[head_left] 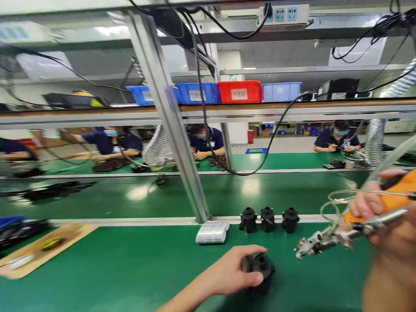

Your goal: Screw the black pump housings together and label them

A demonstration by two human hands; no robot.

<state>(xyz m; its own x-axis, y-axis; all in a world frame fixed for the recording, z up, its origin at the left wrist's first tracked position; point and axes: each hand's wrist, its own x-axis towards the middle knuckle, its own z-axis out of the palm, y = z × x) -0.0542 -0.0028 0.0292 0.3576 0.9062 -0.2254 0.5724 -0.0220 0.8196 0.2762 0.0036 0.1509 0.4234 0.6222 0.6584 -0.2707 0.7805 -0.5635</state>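
Observation:
My left hand (234,271) reaches in from the bottom, thumb and fingers closed around a small black pump (264,268) that stands on the green bench with its spout up. Three similar black pumps (268,219) are lined up behind it near the metal rail. In my right hand (370,203) is an orange power screwdriver (398,190) with a metal nozzle and clear tubing. Its tip points left and stays apart from the held pump, to the right of it.
A roll of white labels (212,232) lies left of the pumps, by a slanted metal post (172,108). Brown cardboard (78,234) lies at far left. A black cable (250,174) hangs from above. Bins, including a red bin (239,92), line the shelf. Several people work beyond the conveyor (182,199).

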